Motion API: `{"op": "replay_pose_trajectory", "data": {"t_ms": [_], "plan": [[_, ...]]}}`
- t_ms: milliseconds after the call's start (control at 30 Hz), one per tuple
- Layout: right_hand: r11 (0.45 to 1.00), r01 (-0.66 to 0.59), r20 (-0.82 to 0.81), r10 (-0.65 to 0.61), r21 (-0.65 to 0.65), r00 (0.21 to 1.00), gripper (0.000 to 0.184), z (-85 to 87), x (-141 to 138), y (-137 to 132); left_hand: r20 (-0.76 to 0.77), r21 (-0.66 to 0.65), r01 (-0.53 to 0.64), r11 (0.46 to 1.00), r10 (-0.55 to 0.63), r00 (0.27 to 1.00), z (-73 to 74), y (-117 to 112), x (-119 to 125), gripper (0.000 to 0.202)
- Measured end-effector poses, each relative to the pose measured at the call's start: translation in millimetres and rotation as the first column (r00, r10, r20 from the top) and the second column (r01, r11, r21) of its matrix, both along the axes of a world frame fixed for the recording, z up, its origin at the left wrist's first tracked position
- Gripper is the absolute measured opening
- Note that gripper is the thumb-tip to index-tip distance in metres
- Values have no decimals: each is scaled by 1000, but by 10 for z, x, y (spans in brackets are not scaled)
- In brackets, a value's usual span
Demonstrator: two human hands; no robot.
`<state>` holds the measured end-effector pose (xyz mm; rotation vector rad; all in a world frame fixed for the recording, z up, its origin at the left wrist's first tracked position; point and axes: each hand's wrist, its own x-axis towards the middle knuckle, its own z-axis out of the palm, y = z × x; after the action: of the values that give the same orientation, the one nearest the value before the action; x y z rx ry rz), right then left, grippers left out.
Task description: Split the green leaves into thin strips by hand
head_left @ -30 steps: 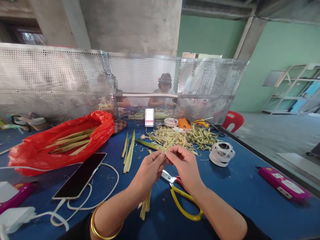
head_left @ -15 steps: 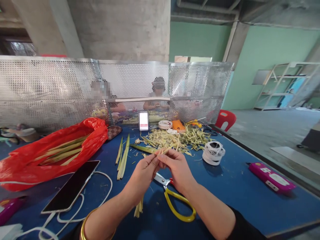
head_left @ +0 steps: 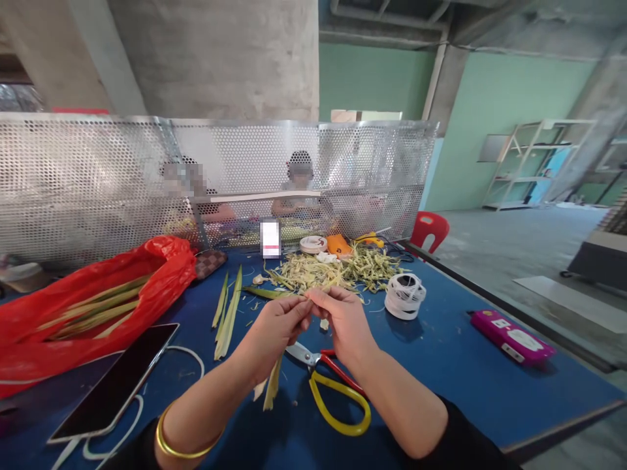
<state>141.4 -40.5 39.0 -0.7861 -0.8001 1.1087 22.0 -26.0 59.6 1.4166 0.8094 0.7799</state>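
In the middle of the head view, my left hand (head_left: 274, 329) is closed on pale dried leaf strips (head_left: 272, 385), whose ends hang below the palm. My right hand (head_left: 345, 323) pinches at the same spot, fingertips against those of the left; the tips mostly hide the leaf strip between them. A small pale scrap (head_left: 324, 324) shows just under the right fingers. Below both hands lie scissors (head_left: 343, 414) with one yellow and one red handle, touched by neither. Beyond the fingers is a heap of shredded leaf pieces (head_left: 313, 271).
Long leaves (head_left: 230, 316) lie left of my hands, beside a red plastic bag (head_left: 171, 261) of more leaves and a phone (head_left: 117, 382) with a white cable. A roll of white ribbon (head_left: 405, 297) and a purple packet (head_left: 512, 336) sit right. A perforated metal screen (head_left: 255, 156) stands behind, people beyond.
The view has turned slightly right, so things sit further left. My fingertips have shifted a little and a pale scrap now shows below the right ones. Both hands stay together.
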Motion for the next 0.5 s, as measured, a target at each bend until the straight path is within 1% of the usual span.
{"op": "replay_pose_trajectory", "data": {"t_ms": [67,167,267,333,400,500], "plan": [[999,-37,29,37,4,999,19,9,12,-4,-15,42,-49,998,50,999,4,1,-6,27],[998,-66,30,67,-12,997,25,9,46,9,25,-9,-98,995,98,995,10,6,-31,23],[998,-3,-79,-2,-63,997,29,8,80,39,100,-108,-87,990,98,990,27,13,-61,18],[995,31,-116,-42,-95,992,32,9,93,56,139,-157,-85,984,107,984,49,10,-79,17],[995,33,-92,-42,-91,995,33,5,95,64,159,-202,-81,976,114,981,76,0,-95,17],[999,13,11,-13,-45,1000,33,-14,82,57,195,-266,-70,961,125,973,104,-7,-116,16]]}}
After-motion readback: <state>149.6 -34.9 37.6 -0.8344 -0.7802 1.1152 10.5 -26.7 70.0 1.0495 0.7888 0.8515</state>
